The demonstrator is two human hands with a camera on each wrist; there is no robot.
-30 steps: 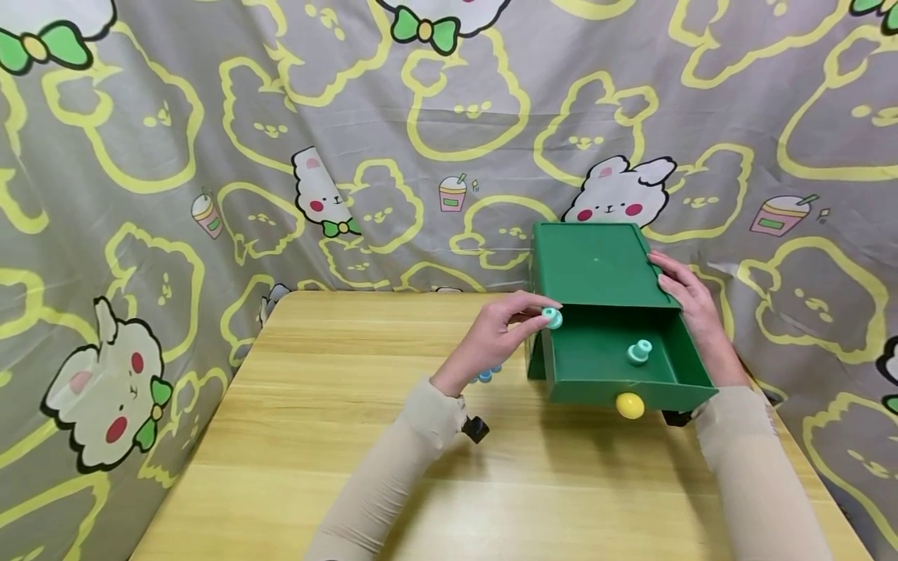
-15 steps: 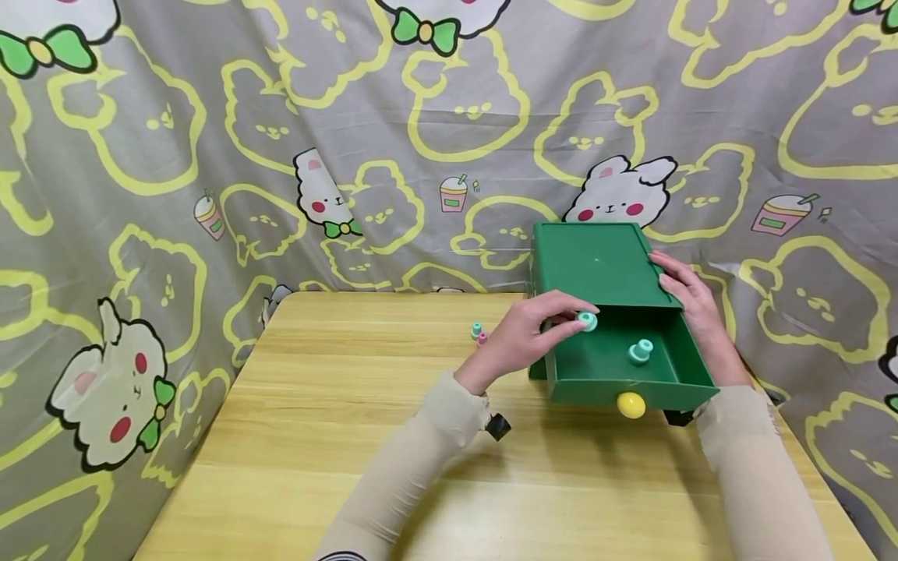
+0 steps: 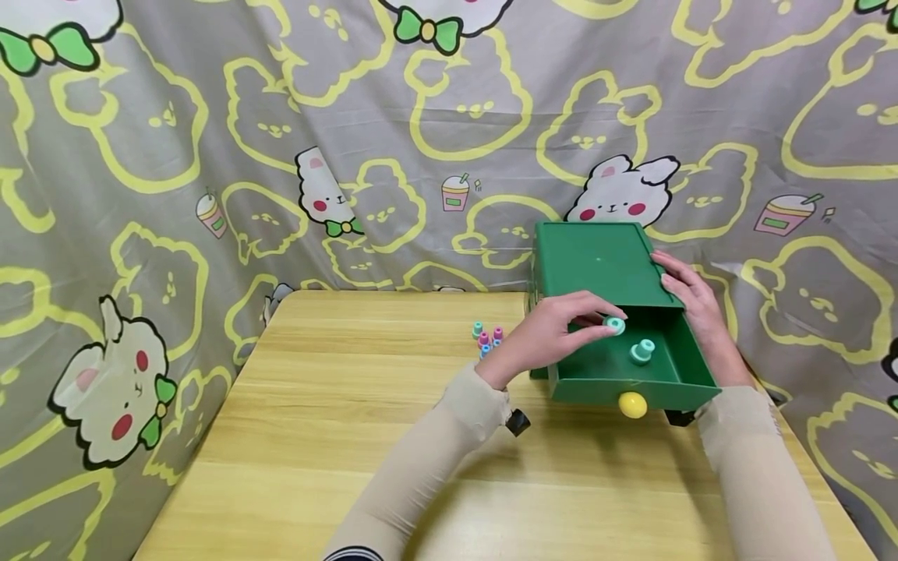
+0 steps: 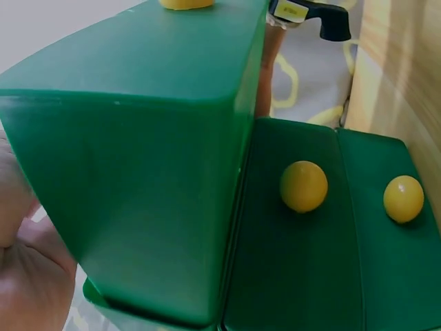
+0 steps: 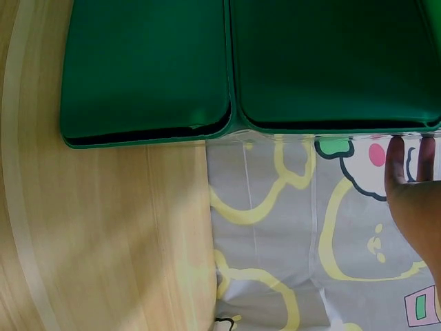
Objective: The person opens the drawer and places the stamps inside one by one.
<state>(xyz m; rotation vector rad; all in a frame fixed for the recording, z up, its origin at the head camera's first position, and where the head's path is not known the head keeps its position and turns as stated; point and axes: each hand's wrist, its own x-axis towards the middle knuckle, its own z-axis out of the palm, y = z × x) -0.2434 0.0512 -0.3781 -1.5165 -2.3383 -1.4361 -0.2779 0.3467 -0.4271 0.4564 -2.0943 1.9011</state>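
Currently the left hand [image 3: 554,331] pinches a mint-green peg [image 3: 614,326] over the open drawer [image 3: 592,368], where another peg [image 3: 641,352] sits. The right hand [image 3: 698,296], fingers [image 3: 675,266] extended and gripping nothing, rests against the right side of the green cabinet [image 3: 599,265].

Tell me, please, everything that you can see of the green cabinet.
The green cabinet looks like smooth plastic, flat-topped, with three stacked drawers, each with a round yellow knob. It stands upright on the table. Its top drawer is pulled out and holds a pale green peg; the lower drawers look shut. The right hand touches its right side.
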